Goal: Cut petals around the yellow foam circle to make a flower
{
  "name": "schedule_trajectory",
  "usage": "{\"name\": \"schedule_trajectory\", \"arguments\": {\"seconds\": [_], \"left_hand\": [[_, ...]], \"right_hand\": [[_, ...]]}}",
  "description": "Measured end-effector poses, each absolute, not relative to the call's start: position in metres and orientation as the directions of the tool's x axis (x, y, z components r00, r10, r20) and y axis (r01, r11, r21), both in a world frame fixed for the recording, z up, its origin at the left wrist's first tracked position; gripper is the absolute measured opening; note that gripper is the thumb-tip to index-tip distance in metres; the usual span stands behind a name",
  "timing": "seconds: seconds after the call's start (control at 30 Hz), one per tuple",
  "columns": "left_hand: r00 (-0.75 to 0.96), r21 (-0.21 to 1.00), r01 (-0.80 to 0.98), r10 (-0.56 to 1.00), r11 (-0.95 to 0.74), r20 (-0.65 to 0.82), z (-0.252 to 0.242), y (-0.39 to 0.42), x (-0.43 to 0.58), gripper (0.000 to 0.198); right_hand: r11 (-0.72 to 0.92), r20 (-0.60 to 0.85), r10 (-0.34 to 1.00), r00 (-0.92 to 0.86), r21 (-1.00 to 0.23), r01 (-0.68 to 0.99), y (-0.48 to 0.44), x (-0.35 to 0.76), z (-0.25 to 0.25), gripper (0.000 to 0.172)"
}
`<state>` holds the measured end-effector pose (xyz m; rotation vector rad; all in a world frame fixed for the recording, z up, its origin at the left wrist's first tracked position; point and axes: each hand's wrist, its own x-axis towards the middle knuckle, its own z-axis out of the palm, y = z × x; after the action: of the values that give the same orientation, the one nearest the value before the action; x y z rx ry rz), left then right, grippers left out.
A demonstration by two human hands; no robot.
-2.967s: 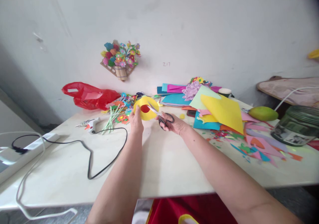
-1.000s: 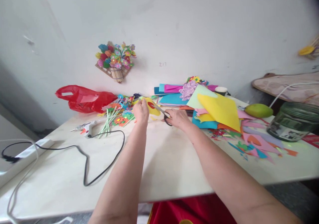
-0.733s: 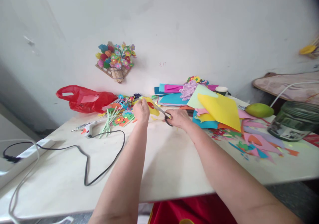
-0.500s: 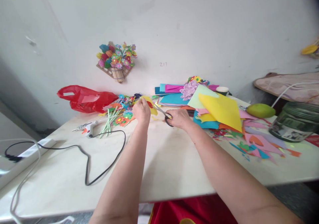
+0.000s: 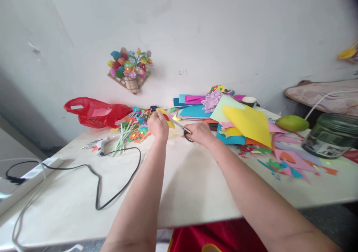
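My left hand [image 5: 158, 125] is closed on a yellow foam sheet [image 5: 170, 124] with a red piece [image 5: 166, 117] against it; most of both lies behind my fingers. From the right, my right hand [image 5: 200, 132] grips a pair of scissors [image 5: 188, 130] by the dark handles. Their blades point left and reach the edge of the yellow foam. Just beyond my left hand lie colourful foam flowers [image 5: 134, 135] and pale green sticks [image 5: 122, 138].
A glue gun [image 5: 101, 146] with a black cord and a red plastic bag [image 5: 97, 112] are on the left. Stacked foam sheets [image 5: 248, 123], scraps [image 5: 293, 164], a green mango-like fruit [image 5: 292, 123] and a glass jar [image 5: 331, 136] stand on the right. A power strip [image 5: 30, 177] lies at the left edge.
The scissors' blades look closer together and sit slightly further left against the yellow foam. Both hands keep nearly the same place.
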<state>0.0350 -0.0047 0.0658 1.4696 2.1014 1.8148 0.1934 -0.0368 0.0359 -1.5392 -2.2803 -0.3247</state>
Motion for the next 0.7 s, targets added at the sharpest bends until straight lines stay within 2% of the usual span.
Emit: {"name": "schedule_trajectory", "arguments": {"seconds": [0.47, 0.7], "left_hand": [[-0.575, 0.818, 0.572, 0.682, -0.061, 0.453, 0.069, -0.004, 0.028, 0.033], [-0.568, 0.835, 0.547, 0.705, -0.062, 0.424, 0.069, -0.003, 0.021, 0.033]], "right_hand": [[0.398, 0.445, 0.831, -0.333, -0.059, 0.916, -0.033, 0.194, 0.035, 0.023], [0.402, 0.46, 0.82, -0.341, -0.038, 0.915, -0.033, 0.194, 0.034, 0.022]]}}
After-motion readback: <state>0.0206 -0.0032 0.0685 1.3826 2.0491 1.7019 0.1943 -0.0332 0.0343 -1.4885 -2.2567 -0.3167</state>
